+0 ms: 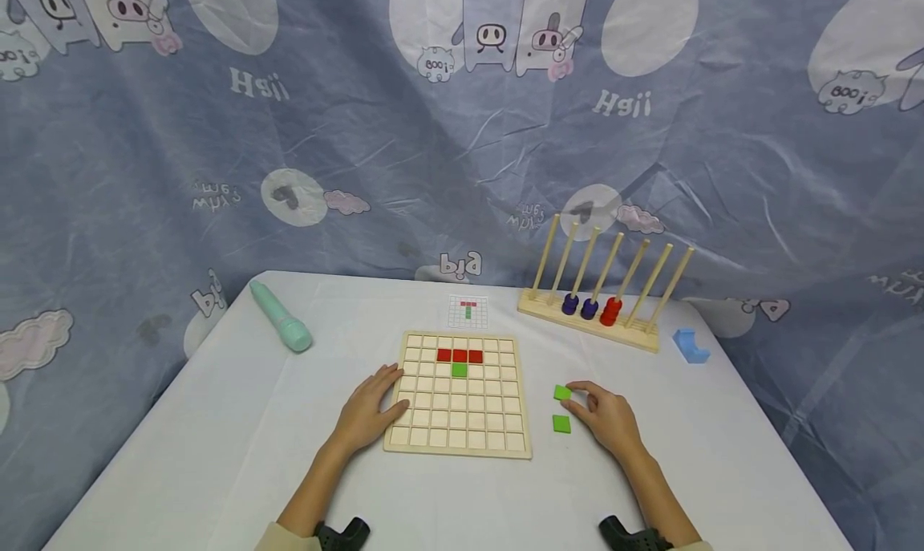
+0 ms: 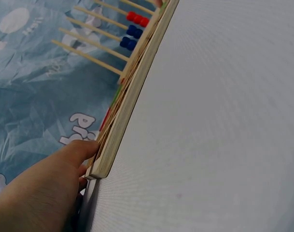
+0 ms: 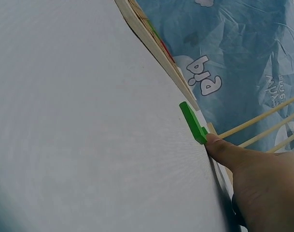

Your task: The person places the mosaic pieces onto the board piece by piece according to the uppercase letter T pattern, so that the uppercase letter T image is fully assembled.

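A square wooden grid board [image 1: 458, 453] lies on the table, with a row of red tiles [image 1: 459, 356] and one green tile [image 1: 459, 370] below the middle one. At the board's left edge, my left hand [image 1: 366, 411] rests with thumb and fingers spread, touching the rim [image 2: 119, 130]. To the right of the board, my right hand [image 1: 609, 423] pinches the edge of a loose green tile [image 1: 561, 392] between thumb and index finger. Another green tile [image 1: 561, 424] lies just nearer; in the right wrist view this green tile [image 3: 191, 122] stands before the thumb.
Behind the board lies a small pattern card [image 1: 468, 311]. A wooden peg rack [image 1: 588, 321] with blue and red beads stands at the back right, beside a light-blue piece [image 1: 690, 346]. A mint-green microphone-shaped object [image 1: 281, 317] lies at the back left. Patterned cloth [image 1: 361, 134] hangs behind.
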`<state>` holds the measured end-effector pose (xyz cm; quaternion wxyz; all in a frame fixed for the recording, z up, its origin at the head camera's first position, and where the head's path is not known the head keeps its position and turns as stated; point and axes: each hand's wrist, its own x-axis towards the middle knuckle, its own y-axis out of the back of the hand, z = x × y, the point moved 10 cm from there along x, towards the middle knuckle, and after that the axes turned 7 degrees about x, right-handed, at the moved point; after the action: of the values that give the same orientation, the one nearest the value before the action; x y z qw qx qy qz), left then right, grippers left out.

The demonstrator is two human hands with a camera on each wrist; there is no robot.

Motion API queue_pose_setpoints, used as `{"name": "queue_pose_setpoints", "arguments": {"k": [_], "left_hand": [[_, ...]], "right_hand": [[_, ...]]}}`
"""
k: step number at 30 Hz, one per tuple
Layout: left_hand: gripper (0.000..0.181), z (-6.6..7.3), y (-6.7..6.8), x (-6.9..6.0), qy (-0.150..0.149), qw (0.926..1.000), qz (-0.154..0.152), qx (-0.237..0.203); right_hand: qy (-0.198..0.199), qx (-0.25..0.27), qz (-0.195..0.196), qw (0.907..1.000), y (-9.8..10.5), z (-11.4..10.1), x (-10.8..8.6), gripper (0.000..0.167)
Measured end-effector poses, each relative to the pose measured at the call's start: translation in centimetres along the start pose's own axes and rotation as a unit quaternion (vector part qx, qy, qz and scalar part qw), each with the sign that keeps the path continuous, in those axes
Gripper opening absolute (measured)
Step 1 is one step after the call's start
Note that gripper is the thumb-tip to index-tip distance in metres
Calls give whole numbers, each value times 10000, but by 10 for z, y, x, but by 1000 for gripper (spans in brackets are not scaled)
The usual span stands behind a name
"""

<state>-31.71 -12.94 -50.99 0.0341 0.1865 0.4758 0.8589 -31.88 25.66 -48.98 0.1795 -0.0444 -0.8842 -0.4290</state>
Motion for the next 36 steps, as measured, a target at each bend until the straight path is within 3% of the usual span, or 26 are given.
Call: {"name": "queue_pose_setpoints", "arguments": {"k": [13, 25, 36], "left_hand": [[57, 2, 1, 1, -87, 10000, 32, -10], [58, -1, 3, 0, -67, 9999, 111, 0], [59, -2, -2, 0, -3, 10000, -8, -23]], "right_hand": [[64, 224, 121, 9997, -1, -2, 2, 31], [101, 625, 58, 9980, -16, -14, 16, 31], [526, 682, -80, 9962, -39, -52, 24, 32]]}}
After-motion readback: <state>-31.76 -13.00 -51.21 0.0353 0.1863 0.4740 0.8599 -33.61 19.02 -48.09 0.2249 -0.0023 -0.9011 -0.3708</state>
